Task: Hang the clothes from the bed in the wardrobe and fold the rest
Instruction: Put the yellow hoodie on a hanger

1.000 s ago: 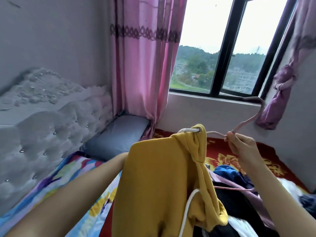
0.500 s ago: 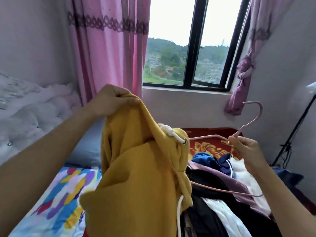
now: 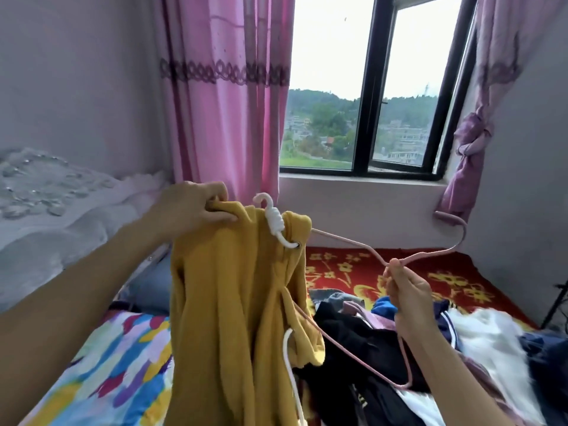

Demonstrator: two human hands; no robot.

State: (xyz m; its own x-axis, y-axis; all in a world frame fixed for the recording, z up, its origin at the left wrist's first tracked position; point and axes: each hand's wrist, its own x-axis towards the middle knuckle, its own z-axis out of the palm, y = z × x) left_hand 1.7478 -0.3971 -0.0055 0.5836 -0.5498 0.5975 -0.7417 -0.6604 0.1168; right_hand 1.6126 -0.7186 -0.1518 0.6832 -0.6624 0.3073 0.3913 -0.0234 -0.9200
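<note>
A mustard-yellow hoodie (image 3: 227, 318) with a white drawstring (image 3: 275, 224) hangs in front of me above the bed. My left hand (image 3: 190, 210) grips its top edge at the upper left. My right hand (image 3: 407, 295) pinches a thin pink hanger (image 3: 347, 239) at the base of its hook. One hanger arm runs left into the hoodie's neck; the other loops down past a pile of dark, blue and white clothes (image 3: 368, 342) on the bed.
The bed has a colourful sheet (image 3: 101, 364) and a red floral blanket (image 3: 430, 272). A white tufted headboard (image 3: 61, 216) is on the left, and a grey pillow (image 3: 153, 287) lies by it. Behind are a window (image 3: 362, 118) and pink curtains (image 3: 224, 103). A dark stand (image 3: 553, 302) is at the right edge.
My left hand has come up from behind the hoodie and taken its top edge. The hoodie sits further onto the hanger arm. My view has swung right and slightly up.
</note>
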